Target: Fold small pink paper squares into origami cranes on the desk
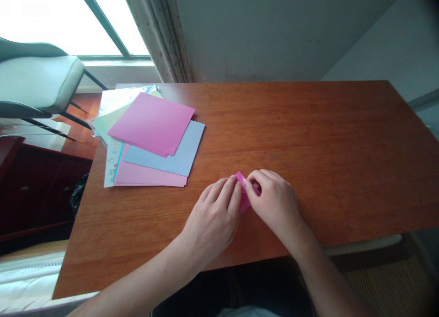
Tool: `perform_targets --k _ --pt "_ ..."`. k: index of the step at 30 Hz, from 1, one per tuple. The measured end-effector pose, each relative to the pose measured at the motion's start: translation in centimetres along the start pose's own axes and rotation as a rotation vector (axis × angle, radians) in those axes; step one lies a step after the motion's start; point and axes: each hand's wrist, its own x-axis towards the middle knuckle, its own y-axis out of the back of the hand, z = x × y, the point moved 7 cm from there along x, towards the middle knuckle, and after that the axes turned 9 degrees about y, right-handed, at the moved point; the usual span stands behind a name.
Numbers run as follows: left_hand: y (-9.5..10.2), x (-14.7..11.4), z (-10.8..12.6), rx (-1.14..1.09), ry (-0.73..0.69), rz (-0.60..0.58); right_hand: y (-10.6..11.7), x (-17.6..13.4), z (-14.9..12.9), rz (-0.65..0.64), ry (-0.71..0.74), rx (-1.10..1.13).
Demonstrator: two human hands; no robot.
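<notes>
Small pink paper point(245, 202), lower centre of frame, is gripped at its left by the left hand point(216, 212), fingers bent over it, likely for steadiness; its right side is pinched by the right hand point(276, 197). Paper stack point(152, 125) is set upper left, seemingly for working room.

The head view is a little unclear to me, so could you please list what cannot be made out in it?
Head view: full outline of the small pink paper, hidden by the left hand and right hand.
Head view: part of the blue sheet, covered by the large pink sheet.
Head view: rest of the chair, cut off by the left edge.
Head view: print on the patterned strip, too small to read.
</notes>
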Motion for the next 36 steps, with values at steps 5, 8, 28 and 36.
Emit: perform_targets --k 5,8,28,36 --pt "-0.1 0.0 -0.1 -0.047 -0.016 -0.016 0.1 -0.3 0.1 0.023 -0.015 0.016" --pt "0.2 0.1 -0.4 -0.098 -0.01 0.022 0.0 -0.4 0.0 0.031 -0.016 0.006" --pt "-0.2 0.2 -0.2 -0.091 -0.026 -0.025 -0.2 -0.3 0.0 0.064 0.004 -0.053" --pt "0.3 -0.4 0.6 0.007 -0.025 0.068 -0.1 -0.4 -0.2 0.052 -0.008 -0.068"
